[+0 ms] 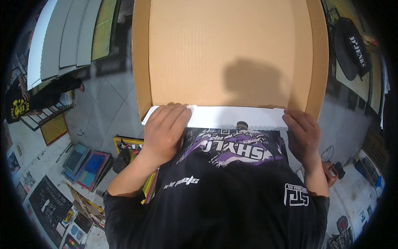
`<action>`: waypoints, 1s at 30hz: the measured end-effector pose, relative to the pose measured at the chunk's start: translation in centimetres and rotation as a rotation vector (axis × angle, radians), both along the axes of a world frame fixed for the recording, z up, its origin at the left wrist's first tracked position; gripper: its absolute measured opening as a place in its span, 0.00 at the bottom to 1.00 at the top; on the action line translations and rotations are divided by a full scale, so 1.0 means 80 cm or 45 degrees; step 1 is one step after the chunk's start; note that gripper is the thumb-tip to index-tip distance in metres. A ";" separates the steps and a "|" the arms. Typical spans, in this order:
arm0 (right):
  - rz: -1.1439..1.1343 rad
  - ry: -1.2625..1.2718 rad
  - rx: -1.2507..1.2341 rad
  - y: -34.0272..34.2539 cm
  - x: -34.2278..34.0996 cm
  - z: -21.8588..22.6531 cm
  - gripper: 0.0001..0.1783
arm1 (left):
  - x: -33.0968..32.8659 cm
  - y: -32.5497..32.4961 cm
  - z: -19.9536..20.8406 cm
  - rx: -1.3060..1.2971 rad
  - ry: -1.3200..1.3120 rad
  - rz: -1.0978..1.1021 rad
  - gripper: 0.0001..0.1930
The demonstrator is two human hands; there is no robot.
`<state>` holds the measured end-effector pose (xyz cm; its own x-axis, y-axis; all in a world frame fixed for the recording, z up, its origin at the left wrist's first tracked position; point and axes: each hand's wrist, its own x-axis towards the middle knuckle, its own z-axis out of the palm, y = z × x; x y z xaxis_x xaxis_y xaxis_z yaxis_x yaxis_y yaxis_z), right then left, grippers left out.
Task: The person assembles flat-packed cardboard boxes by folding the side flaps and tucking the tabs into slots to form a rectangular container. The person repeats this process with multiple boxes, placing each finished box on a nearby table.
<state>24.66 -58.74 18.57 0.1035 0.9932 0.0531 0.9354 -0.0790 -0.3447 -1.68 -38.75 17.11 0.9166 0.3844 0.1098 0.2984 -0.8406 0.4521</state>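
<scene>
A large, shallow cardboard box [199, 58], brown inside, lies in front of me with its side walls standing up. Along its near side runs a white flap [232, 116], right against my black shirt. My left hand [163, 130] is closed over the left end of this flap, fingers curled over its upper edge. At the right end, near the corner, my right hand [303, 130] grips the same edge, its fingers bent over it. Both thumbs are mostly hidden. A dark shadow falls on the box's bottom.
Stacked grey and white sheets [66, 41] stand at the far left. Below them sits another person in dark clothes [49, 93]. Coloured frames [87, 164] lean lower left. A black cap [351, 50] hangs at the right. Grey tiled floor [103, 93] shows beside the box.
</scene>
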 end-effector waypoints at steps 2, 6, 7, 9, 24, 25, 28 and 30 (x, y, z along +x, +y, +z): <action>-0.027 0.050 -0.016 0.002 -0.001 0.002 0.18 | -0.001 -0.001 0.002 -0.053 0.015 -0.002 0.19; -0.039 0.126 -0.052 0.007 0.001 0.004 0.19 | 0.003 0.006 0.009 -0.137 0.080 -0.028 0.18; -0.040 0.138 -0.070 0.008 0.001 0.005 0.19 | 0.003 0.008 0.010 -0.172 0.098 -0.035 0.17; -0.042 0.161 -0.107 0.009 0.002 0.007 0.19 | 0.004 0.012 0.012 -0.224 0.146 -0.044 0.17; -0.040 0.294 -0.213 0.012 -0.002 -0.004 0.23 | 0.004 0.026 0.002 -0.285 0.228 -0.119 0.22; -0.028 0.309 -0.234 0.019 0.000 -0.006 0.23 | 0.001 0.033 0.002 -0.294 0.227 -0.110 0.22; -0.044 0.546 -0.343 0.043 0.004 0.016 0.22 | -0.003 0.061 0.018 -0.558 0.119 -0.191 0.20; -0.187 0.391 -0.054 0.049 0.020 0.007 0.26 | -0.023 0.101 0.014 -0.330 -0.195 0.165 0.23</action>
<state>26.28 -54.82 19.11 0.2507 0.9671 -0.0439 0.7657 -0.2258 -0.6023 -3.50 -30.70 18.24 0.8386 0.5300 0.1256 0.3076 -0.6511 0.6939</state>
